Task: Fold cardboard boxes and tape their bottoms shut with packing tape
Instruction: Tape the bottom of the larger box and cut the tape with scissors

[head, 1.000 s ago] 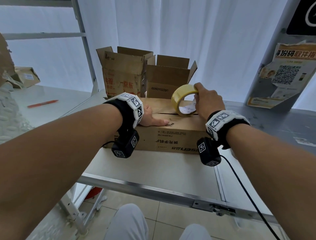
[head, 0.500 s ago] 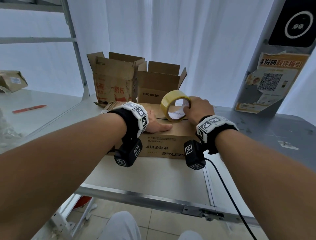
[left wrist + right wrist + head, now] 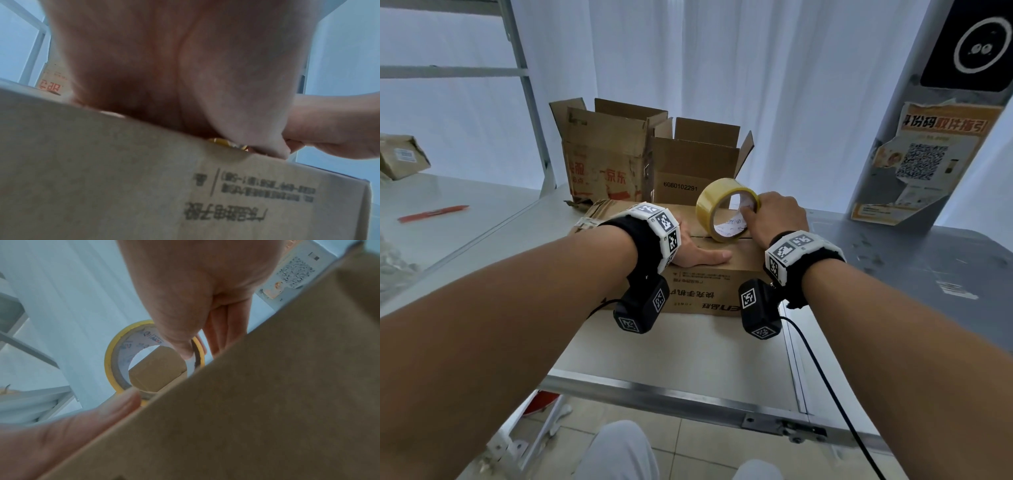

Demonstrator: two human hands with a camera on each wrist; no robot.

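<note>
A low brown cardboard box (image 3: 709, 291) lies on the table with its folded flaps up and printed text on its near side (image 3: 246, 194). My left hand (image 3: 698, 255) lies flat on the flaps, thumb stretched right along the near edge. A roll of yellow packing tape (image 3: 726, 209) stands on edge on the box top by the flap seam. My right hand (image 3: 774, 219) grips the roll, thumb inside the white core (image 3: 185, 350) and fingers over the outer rim. In the right wrist view the roll (image 3: 115, 356) shows behind the box edge (image 3: 267, 402).
Two open cardboard boxes (image 3: 606, 154) (image 3: 695, 164) stand upright behind the low box. A red pen (image 3: 431, 214) and a small parcel (image 3: 400, 156) lie on the left table. A grey post with a QR poster (image 3: 921, 161) stands at right. The table's metal front edge (image 3: 671, 394) is near.
The tape roll and my right hand have shifted left along the box top towards my left hand. The left hand stays pressed on the flaps.
</note>
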